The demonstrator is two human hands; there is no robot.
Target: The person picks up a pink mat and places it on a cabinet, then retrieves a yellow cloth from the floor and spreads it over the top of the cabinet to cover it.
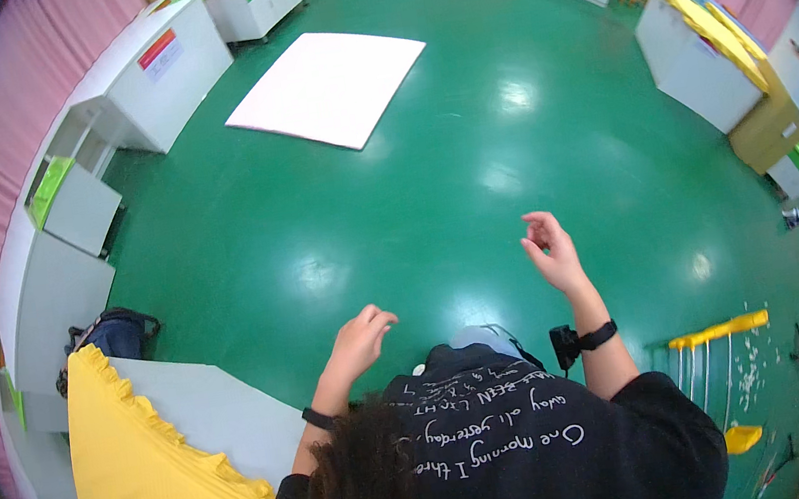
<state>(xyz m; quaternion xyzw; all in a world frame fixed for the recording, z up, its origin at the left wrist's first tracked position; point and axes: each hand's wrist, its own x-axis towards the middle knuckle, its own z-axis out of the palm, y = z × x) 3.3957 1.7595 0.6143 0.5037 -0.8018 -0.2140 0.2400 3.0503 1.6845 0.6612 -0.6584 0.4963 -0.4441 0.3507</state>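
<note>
My right hand (552, 252) is raised in front of me over the green floor, its thumb standing apart from the bent fingers. Nothing is in it. Lower and to the left, my left hand (359, 342) has its fingers curled in, with no object showing in them. A black band (318, 419) circles the left wrist. On the right wrist sits another black band (598, 335), with a small black device (564, 342) beside it. Neither hand touches anything. Nearest to my left hand is a grey-white cabinet under a yellow ruffled cloth (161, 473).
A white square mat (328, 89) lies on the green floor (471, 179) ahead. White cabinets (159, 74) line the left; yellow-topped ones (697, 59) stand far right. A dark backpack (118, 334) rests at left. Near right are a yellow-and-white rack (718, 332) and scattered white bits (750, 370).
</note>
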